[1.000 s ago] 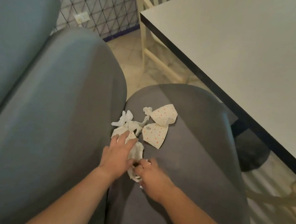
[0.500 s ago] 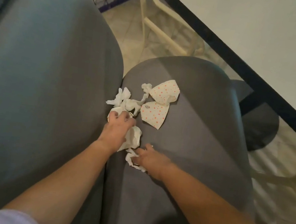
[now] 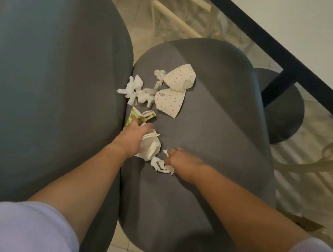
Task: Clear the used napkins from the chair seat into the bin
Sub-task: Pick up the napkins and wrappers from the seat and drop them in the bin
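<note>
Head view: left hand (image 3: 132,136) reaches forward, fingers curled round a white napkin (image 3: 149,148) on the seat (image 3: 214,133). Right hand (image 3: 181,163) pinches a twisted scrap (image 3: 158,165) beside it. Dotted napkins (image 3: 173,92) lie farther up.

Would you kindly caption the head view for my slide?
Left hand and right hand gather crumpled napkins from the grey chair seat.
</note>
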